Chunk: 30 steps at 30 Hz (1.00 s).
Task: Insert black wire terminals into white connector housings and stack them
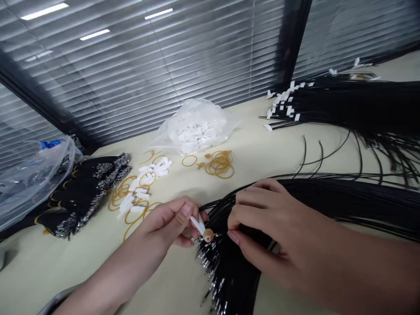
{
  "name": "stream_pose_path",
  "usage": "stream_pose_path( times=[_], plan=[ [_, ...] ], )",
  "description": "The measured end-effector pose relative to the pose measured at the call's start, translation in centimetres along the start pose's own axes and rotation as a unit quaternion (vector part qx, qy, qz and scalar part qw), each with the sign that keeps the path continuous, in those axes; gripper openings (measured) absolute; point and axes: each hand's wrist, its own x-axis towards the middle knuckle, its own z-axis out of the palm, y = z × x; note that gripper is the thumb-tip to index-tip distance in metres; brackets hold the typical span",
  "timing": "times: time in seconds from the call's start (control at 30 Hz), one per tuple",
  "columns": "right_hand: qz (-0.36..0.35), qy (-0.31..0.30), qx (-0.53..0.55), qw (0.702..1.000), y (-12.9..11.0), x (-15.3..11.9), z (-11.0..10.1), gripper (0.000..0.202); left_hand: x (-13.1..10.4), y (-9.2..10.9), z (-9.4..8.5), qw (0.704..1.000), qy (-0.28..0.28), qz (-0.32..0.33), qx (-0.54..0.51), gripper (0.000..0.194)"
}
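Observation:
My left hand point(173, 221) pinches a small white plastic piece point(198, 224) with a round orange-brown end point(208, 235). Just below that end lie the silvery metal tips point(213, 267) of a thick bundle of black cables point(238, 267). To the right, my right hand point(269, 218) rests over the same bundle, its thumb and index finger pressed together near the cables; whatever is between them is too small to name. Behind my right hand the cables run off toward the right edge.
White pieces point(134, 192) and yellow rubber bands point(219, 164) lie on the pale table point(167, 280). A clear bag of white parts point(197, 127) sits near the blinds. Tied black cables point(82, 188) and a plastic bag point(36, 175) are left; another cable bundle point(354, 103) is back right.

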Motion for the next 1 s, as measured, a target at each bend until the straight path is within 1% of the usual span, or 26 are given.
stream_pose_path(
  times=[0.2,0.33,0.47,0.6,0.73,0.9,1.0],
  plan=[
    [0.015,0.025,-0.010,1.000,0.43,0.15,0.28,0.017,-0.15,-0.27,-0.19,1.000,-0.010,0.001,-0.001,0.026],
    [0.016,0.021,-0.009,1.000,0.31,0.19,0.18,0.017,0.02,-0.15,-0.20,1.000,0.000,0.007,-0.019,0.019],
    [0.010,0.012,-0.013,1.000,0.29,0.20,0.14,0.016,0.04,0.04,-0.07,1.000,-0.001,-0.001,-0.019,0.020],
    [0.001,0.017,-0.012,1.000,0.52,0.31,0.10,0.017,-0.19,0.04,-0.15,1.000,0.002,-0.001,-0.015,0.019],
    [0.000,0.011,-0.006,1.000,0.80,0.40,0.13,0.016,-0.23,0.14,-0.15,1.000,0.009,-0.018,-0.010,0.027],
    [0.004,0.008,0.007,1.000,0.75,0.20,0.19,0.015,-0.28,0.32,0.08,1.000,0.004,-0.003,-0.008,0.028],
    [0.005,0.014,0.009,1.000,0.58,0.19,0.17,0.014,-0.35,0.44,0.11,1.000,0.006,-0.009,-0.008,0.028]
  ],
)
